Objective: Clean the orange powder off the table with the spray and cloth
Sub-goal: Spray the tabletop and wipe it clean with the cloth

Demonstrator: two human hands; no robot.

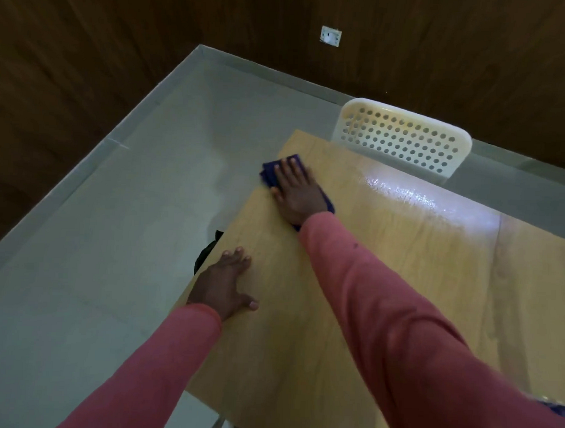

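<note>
The right hand (294, 195) is pressing flat, fingers straight, on the cloth (271, 173) near the tabletop's (384, 281) far left corner while the left hand (224, 285) is resting open; no orange powder is showing, so wiping is seemingly finishing.

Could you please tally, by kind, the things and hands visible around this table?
Hands: 2, left hand and right hand
Cloth: 1, blue
Table: 1
Chair: 1, white
Wall socket: 1
Spray: 0 visible
Total: 6
</note>
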